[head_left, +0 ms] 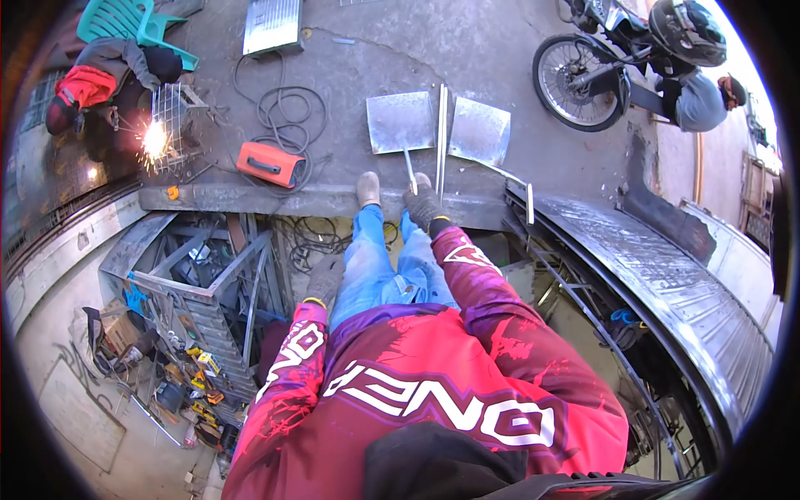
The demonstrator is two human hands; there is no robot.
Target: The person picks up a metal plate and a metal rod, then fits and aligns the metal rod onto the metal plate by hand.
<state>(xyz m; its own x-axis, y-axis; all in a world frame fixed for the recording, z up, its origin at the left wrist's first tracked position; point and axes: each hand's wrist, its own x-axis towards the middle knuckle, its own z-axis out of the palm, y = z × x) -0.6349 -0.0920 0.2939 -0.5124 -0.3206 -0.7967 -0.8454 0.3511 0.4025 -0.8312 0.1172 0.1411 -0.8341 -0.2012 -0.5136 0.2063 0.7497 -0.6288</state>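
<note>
A flat metal pan [401, 123] lies on the grey floor [358, 62] just beyond the person's shoes, its handle [409, 168] pointing back toward the body. The right hand [423, 205], in a dark glove, is at the near end of that handle and appears to grasp it. The left hand [326, 278], gloved too, hangs beside the left thigh of the blue jeans [363, 267]; I cannot tell whether its fingers are curled or loose.

Just right of the pan lie long thin strips [442, 142], and past them a second pan [479, 132], angled, with its handle running off to the right. To the left, near the edge of the floor, sits an orange box [267, 164] with a black handle, a dark cable [287, 118] looped behind it. Farther left, a crouching person [104, 79] works by a wire grid [167, 117], where bright sparks [154, 142] fly. A green chair [137, 27] stands behind. At upper right is a motorbike [596, 71], with another person [700, 102] beside it.
</note>
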